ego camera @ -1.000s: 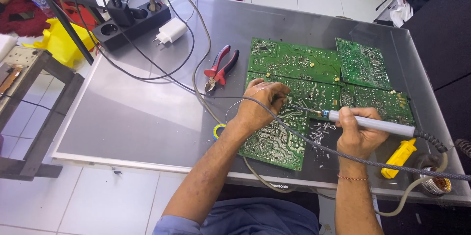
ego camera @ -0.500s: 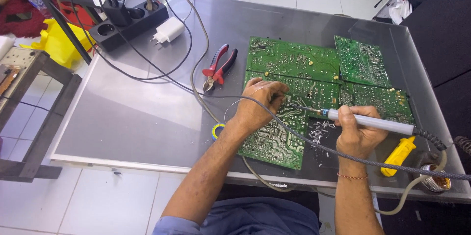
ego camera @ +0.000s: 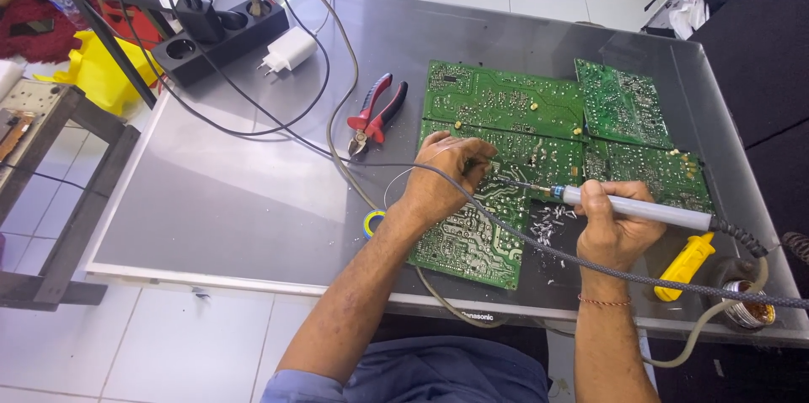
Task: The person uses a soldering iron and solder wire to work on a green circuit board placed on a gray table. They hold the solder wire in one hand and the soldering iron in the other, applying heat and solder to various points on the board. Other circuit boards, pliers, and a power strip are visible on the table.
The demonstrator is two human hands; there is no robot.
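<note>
Black power strip [ego camera: 221,39] and white charger [ego camera: 290,48] near the table's [ego camera: 211,201] far left corner. Red-handled pliers [ego camera: 373,114] lie mid-table, just left of the green circuit boards [ego camera: 506,101]. Left hand [ego camera: 444,176] rests on the near board [ego camera: 472,230], fingers pinched on thin solder wire [ego camera: 396,180]. Right hand [ego camera: 619,222] closed around the soldering iron [ego camera: 640,209]; tip touches the board just right of the left fingers. Yellow tool [ego camera: 684,264] near the right edge.
</note>
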